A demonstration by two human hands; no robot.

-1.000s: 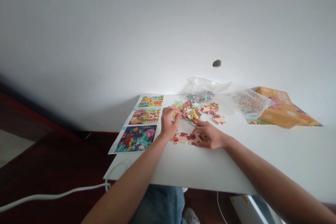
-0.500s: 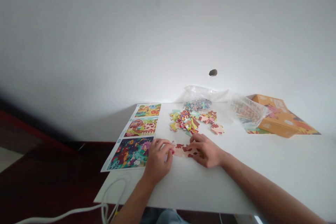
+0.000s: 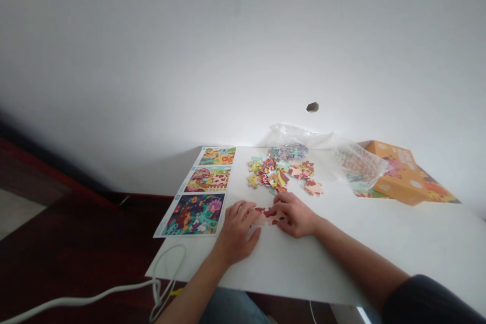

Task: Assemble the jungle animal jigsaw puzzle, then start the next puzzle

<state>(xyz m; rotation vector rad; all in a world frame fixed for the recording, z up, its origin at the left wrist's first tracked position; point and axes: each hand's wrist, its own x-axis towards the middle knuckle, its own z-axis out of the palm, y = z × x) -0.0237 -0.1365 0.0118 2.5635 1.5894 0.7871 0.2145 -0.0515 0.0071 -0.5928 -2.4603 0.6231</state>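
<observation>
Hands (image 3: pixel 266 223) close together, left hand (image 3: pixel 237 233) and right hand (image 3: pixel 294 215) both at the joined jigsaw section (image 3: pixel 268 216); grip cannot be told. Loose jigsaw pieces (image 3: pixel 268 174) lie just beyond the section, printed picture sheets (image 3: pixel 193 215) left of it.

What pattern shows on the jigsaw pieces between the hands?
Cream jigsaw pieces with dark red patches; head view.

Joined cream-and-red jigsaw pieces (image 3: pixel 266 217) lying flat.

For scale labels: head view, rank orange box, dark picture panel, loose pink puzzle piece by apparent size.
1-2. Orange box and dark picture panel: look alike, panel nearer camera, so unsure.
3. Loose pink puzzle piece.
</observation>
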